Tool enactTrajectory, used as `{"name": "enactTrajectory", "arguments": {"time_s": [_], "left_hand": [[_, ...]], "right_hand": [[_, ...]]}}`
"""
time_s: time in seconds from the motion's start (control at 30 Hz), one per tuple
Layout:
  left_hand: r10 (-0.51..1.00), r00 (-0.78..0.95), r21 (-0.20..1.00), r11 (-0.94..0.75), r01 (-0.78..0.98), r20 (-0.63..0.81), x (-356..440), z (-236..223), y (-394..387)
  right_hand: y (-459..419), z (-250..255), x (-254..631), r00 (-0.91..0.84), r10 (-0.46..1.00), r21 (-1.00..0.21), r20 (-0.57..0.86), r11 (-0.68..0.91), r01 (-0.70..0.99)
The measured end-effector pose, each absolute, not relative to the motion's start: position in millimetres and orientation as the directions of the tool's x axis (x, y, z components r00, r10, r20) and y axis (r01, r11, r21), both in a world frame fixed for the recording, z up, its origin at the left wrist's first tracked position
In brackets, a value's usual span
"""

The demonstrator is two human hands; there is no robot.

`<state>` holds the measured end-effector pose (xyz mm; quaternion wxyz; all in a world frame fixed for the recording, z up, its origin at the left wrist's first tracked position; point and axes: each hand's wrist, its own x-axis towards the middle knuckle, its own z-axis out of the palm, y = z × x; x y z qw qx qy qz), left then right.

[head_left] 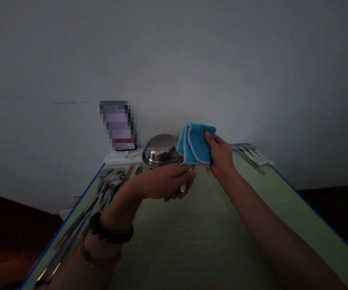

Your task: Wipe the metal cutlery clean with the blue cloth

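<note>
My right hand (221, 155) pinches a folded blue cloth (202, 141) with pale edging, thumb on its near face. Lower and to the left, my left hand (169, 181) is closed around the metal handle of a utensil (183, 187). The cloth covers the utensil's upper part, so its kind does not show. Behind my left hand, against the wall, an upturned stainless steel basin (161, 151) rests on the table.
Several large metal utensils (93, 209) lie along the table's left side. Cutlery (252, 156), some with white handles, lies at the far right corner. A blurred-out phone (118, 127) leans on the wall. The green table (186, 241) has blue edges.
</note>
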<state>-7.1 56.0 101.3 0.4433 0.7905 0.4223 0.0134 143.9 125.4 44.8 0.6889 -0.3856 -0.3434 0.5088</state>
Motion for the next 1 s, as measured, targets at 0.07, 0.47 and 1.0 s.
{"name": "enactTrajectory", "arguments": {"time_s": [0.07, 0.47, 1.0], "left_hand": [[0.707, 0.618, 0.708, -0.237, 0.666, -0.344, -6.0, 98.9, 56.3], [0.651, 0.645, 0.693, -0.245, 0.678, -0.401, -12.5, 96.2, 58.5], [0.651, 0.619, 0.685, -0.203, 0.7, -0.44, -12.5, 88.3, 63.4]], "right_hand": [[122.3, 44.3, 139.0, 0.21, 0.977, -0.871, 0.03, 0.129, -0.475], [127.4, 44.6, 147.5, 0.209, 0.978, -0.851, 0.002, 0.111, -0.513], [124.6, 32.8, 138.4, 0.033, 0.987, -0.846, -0.158, -0.118, -0.52]]}}
